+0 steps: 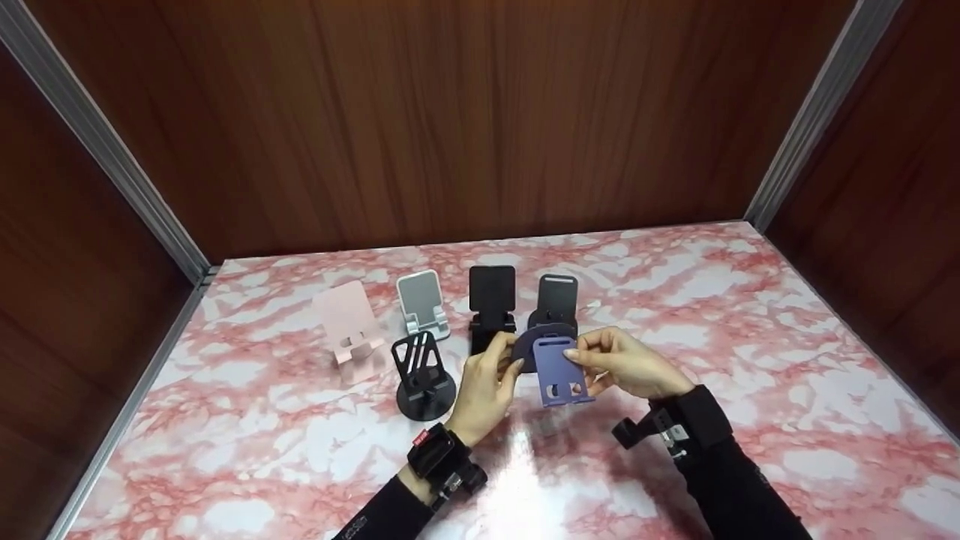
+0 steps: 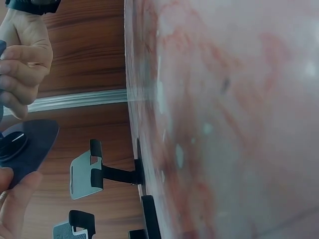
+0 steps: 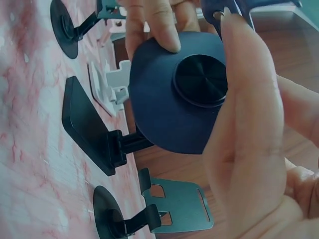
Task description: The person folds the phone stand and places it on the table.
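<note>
A purple phone stand (image 1: 556, 379) is held up above the table between both hands. My left hand (image 1: 480, 394) pinches the edge of its rounded base (image 3: 154, 104), which has a dark round pivot disc (image 3: 202, 79) on it. With thumb and fingers, my right hand (image 1: 626, 365) grips the side of the slotted back plate. In the left wrist view the base (image 2: 35, 144) is tilted, with left fingers (image 2: 22, 199) at its edge. Behind it stands a dark grey phone stand (image 1: 559, 291), partly hidden by the purple one.
A tall black phone stand (image 1: 492, 287) stands just beyond my left hand. Leftward are a white and grey stand (image 1: 421, 296), a pink stand (image 1: 346, 311) and a black slotted stand (image 1: 424, 401) on a round base. Wood-grain panels (image 1: 465, 120) enclose the marbled table (image 1: 285, 450).
</note>
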`<state>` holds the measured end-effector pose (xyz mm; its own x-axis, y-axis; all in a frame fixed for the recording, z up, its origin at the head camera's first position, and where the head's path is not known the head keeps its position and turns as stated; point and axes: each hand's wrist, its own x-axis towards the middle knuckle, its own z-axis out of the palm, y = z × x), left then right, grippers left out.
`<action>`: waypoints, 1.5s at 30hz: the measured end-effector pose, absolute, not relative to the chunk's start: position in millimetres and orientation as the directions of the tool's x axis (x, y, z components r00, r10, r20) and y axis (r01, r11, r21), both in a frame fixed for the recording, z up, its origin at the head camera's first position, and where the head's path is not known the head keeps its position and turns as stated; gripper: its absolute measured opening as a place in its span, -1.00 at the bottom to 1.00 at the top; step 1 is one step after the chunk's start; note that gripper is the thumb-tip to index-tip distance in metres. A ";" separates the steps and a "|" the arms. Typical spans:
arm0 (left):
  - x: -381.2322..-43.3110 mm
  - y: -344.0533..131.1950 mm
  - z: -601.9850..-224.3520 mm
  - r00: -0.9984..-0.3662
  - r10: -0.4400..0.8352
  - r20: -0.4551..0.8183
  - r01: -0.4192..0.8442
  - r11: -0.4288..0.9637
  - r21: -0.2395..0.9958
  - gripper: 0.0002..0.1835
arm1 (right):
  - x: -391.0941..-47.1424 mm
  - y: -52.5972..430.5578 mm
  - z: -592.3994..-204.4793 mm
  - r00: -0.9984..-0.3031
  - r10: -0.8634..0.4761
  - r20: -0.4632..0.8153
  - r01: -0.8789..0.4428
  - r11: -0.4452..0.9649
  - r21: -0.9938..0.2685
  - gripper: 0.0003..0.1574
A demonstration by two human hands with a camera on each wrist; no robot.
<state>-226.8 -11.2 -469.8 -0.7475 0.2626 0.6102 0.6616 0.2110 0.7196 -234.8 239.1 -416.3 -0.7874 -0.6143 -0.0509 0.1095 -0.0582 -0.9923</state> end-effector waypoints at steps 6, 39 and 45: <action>-227.8 -11.9 -466.2 -0.779 0.264 0.569 0.616 0.149 0.774 -0.79 | -233.4 236.6 -412.8 -0.817 -0.575 -0.047 0.083 -0.037 -0.996 -0.67; -231.6 -20.2 -446.9 -0.946 0.285 0.157 0.129 -0.116 0.985 -0.66 | -229.0 232.7 -414.7 -0.842 -0.538 -0.035 0.121 -0.126 -0.985 -0.22; -231.6 -22.4 -446.0 -0.931 0.343 0.127 0.082 -0.144 0.986 -0.64 | -229.2 230.7 -415.3 -0.850 -0.525 -0.049 0.108 -0.083 -0.991 -0.28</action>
